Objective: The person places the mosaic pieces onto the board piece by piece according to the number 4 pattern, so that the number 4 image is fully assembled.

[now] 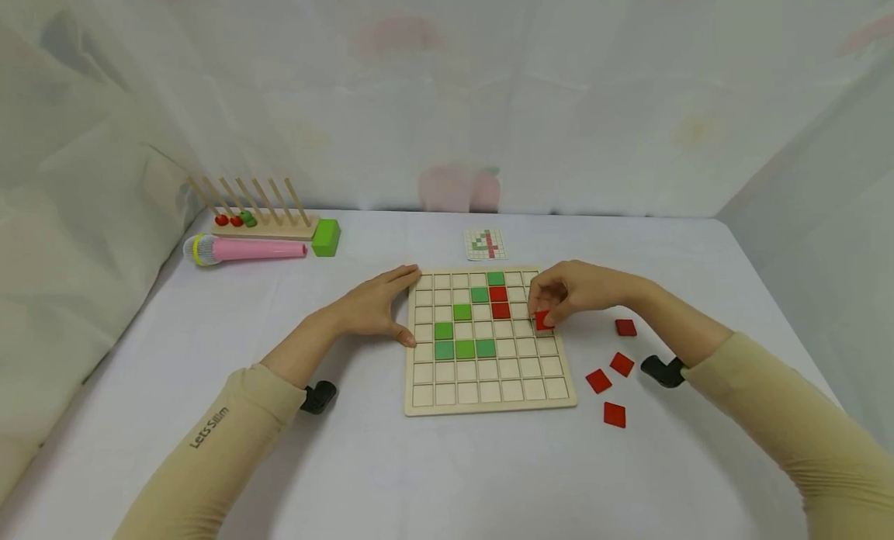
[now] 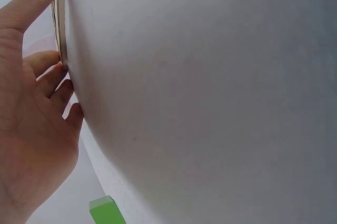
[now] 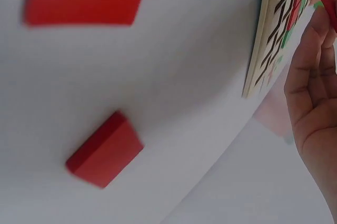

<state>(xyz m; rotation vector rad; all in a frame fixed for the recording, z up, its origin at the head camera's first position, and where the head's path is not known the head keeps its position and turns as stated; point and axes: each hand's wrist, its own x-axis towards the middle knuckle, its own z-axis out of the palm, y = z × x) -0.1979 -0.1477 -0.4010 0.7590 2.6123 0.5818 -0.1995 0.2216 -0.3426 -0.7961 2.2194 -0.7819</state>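
Note:
A wooden grid board [image 1: 482,398] lies flat on the table, with several green tiles [image 1: 464,350] and two red tiles [image 1: 500,310] in its squares. At its left edge rests my left hand [image 1: 373,303], thumb and fingers spread apart; the left wrist view shows its fingertips [image 2: 62,93] along the board's side. Over the board's right edge, my right hand [image 1: 583,286] pinches another red tile [image 1: 543,320] between thumb and fingers. That held red tile [image 3: 329,4] shows only partly in the right wrist view.
Several loose red tiles [image 1: 615,414] lie right of the board. Behind it is a small pattern card [image 1: 485,244]. At the back left are a pink toy microphone [image 1: 258,250], a green block [image 1: 326,237] and a wooden peg rack [image 1: 272,228] holding small red and green pieces.

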